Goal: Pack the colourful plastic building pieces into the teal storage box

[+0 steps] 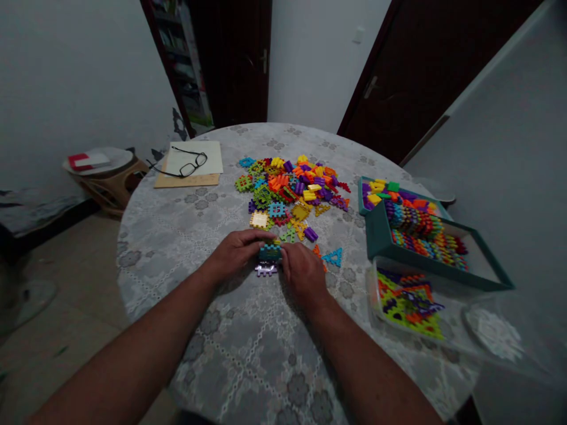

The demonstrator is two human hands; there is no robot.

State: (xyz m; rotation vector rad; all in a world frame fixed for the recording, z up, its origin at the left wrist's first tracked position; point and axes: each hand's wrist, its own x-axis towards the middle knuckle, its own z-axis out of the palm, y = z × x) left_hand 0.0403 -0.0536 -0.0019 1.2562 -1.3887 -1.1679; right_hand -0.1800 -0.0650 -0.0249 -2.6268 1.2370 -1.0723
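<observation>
Near the middle of the round table, my left hand and my right hand grip a small assembly of teal interlocking plastic building tiles from either side. My left fingers reach over its far edge, while the right thumb and fingers close on its right side. A pale purple toothed tile shows at the near edge of the assembly; whether it is joined on, I cannot tell. Just beyond the hands lies a loose pile of colourful building pieces. A blue triangle piece rests to the right of my right hand.
A green box with stacked tiles and a clear tub of larger pieces stand at the right. Beside them is a clear container of white pieces. Glasses lie on papers at the far left.
</observation>
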